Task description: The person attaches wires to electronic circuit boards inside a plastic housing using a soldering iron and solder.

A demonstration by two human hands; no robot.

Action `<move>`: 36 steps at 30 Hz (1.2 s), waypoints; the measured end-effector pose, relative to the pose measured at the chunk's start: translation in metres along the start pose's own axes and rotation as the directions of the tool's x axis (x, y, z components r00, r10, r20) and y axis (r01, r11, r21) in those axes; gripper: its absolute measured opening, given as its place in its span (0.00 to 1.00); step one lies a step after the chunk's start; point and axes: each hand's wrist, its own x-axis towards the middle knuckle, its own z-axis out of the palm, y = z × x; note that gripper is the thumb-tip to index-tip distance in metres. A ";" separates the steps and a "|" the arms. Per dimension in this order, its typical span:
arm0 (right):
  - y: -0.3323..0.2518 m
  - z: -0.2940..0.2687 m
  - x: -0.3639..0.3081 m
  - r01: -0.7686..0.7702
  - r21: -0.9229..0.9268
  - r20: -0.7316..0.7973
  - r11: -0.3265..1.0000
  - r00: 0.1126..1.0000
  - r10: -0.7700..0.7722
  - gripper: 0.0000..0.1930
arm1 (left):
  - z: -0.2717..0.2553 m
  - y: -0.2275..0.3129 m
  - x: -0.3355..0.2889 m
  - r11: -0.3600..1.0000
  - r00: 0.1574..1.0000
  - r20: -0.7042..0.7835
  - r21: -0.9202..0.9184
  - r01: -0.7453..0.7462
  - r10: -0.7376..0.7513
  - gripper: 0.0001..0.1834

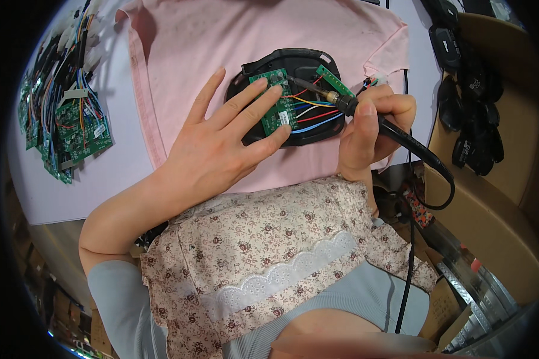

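My left hand (224, 134) lies spread over a green circuit board (273, 113), its fingertips resting on the board. That board sits in a black plastic housing (308, 58) on a pink cloth. Coloured wires (317, 115) run from the board's right side toward my right hand (374, 122). Closed around the handle of a soldering iron (345, 103), the right hand points its tip leftward at the upper part of the board. A second, narrow green board (334, 79) stands at the housing's upper right. Whether the tip touches the board I cannot tell.
The pink cloth (191, 36) covers much of the white table (117, 173). Several wired circuit boards (81, 128) are heaped at the left. On the right, a cardboard box (509, 78) holds black devices (476, 143). The iron's black cable (408, 263) hangs down past the table's right side.
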 end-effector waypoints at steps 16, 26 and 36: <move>0.000 -0.003 0.001 -0.015 0.014 0.034 1.000 0.999 0.014 0.12 | -0.001 0.000 -0.001 1.000 1.000 0.017 -0.006 0.003 -0.003 0.30; 0.001 -0.003 0.003 -0.016 -0.009 0.041 1.000 0.999 0.017 0.12 | -0.001 -0.001 -0.001 1.000 1.000 0.013 -0.018 0.004 -0.004 0.30; 0.007 -0.014 0.004 0.042 0.039 0.147 0.998 0.988 -0.048 0.12 | -0.001 -0.001 -0.002 1.000 1.000 0.009 -0.026 0.000 0.000 0.31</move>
